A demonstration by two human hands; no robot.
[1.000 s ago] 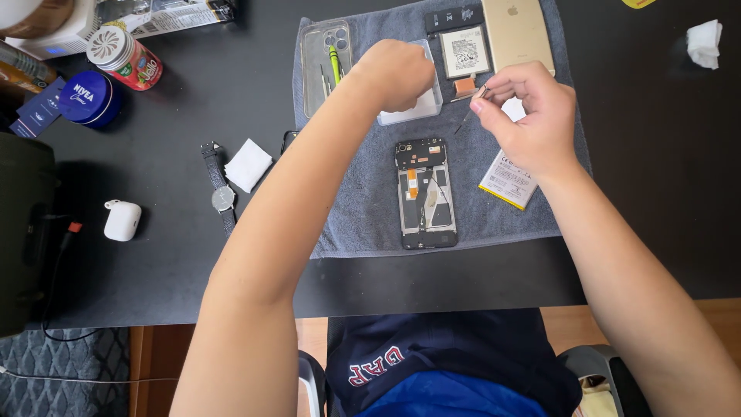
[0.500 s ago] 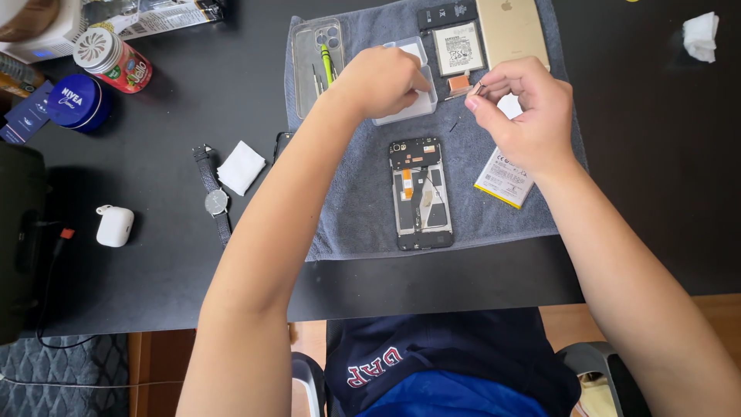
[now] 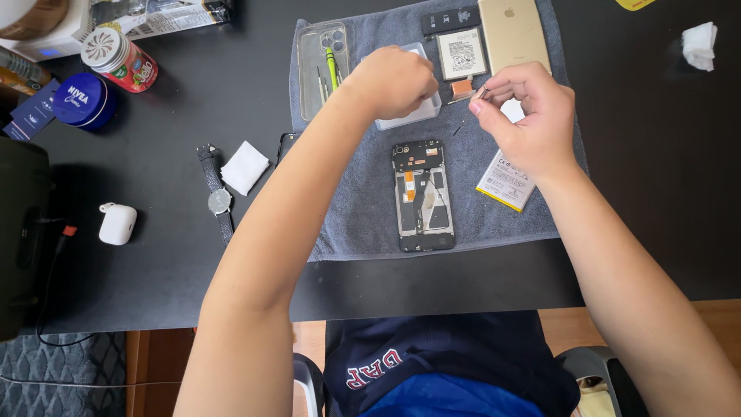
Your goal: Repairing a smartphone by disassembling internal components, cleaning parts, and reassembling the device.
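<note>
Right hand (image 3: 525,116) pinching, fingers together, a tiny dark metal part (image 3: 482,92) above the grey towel (image 3: 363,208); left hand (image 3: 392,81) curled over the small clear plastic tray (image 3: 417,114), grip hidden. Best kept low over the towel, pinch steady, clear of the opened black phone frame (image 3: 421,194).

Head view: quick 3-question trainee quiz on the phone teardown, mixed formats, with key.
1. True or false: the opened phone lies on the grey towel.
2. Which hand rests on the small white tray: A left hand, B right hand?
3. Fill in: the wristwatch lies on the black ___.

Key: 1 true; 2 A; 3 table.
</note>
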